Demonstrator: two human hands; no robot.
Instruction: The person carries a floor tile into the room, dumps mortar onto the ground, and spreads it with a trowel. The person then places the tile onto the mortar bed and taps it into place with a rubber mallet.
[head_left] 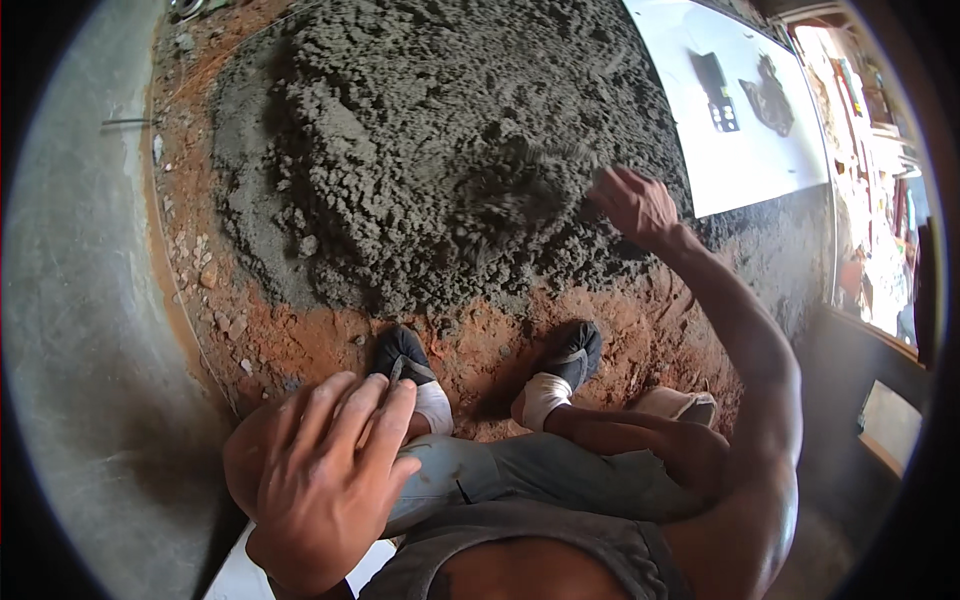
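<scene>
A broad heap of wet grey mortar (pixel 380 150) lies on reddish soil in front of me. My right hand (pixel 635 208) reaches low over the heap's right side with its fingers curled closed. What they grip is smeared by motion and mostly lost against the mortar, so I cannot make out its kind. Just left of that hand, loosened mortar is blurred around a dark hollow. My left hand (pixel 338 455) hovers over my left knee, fingers stretched out and holding nothing, with a greyish film on the fingers.
A white board (pixel 715 160) at the upper right carries a dark flat piece (pixel 714 90) and an irregular dark lump (pixel 768 97). A smooth grey wall or slab (pixel 80 300) runs along the left. Small stones (pixel 208 274) dot the soil. A bright opening (pixel 870 180) is at right.
</scene>
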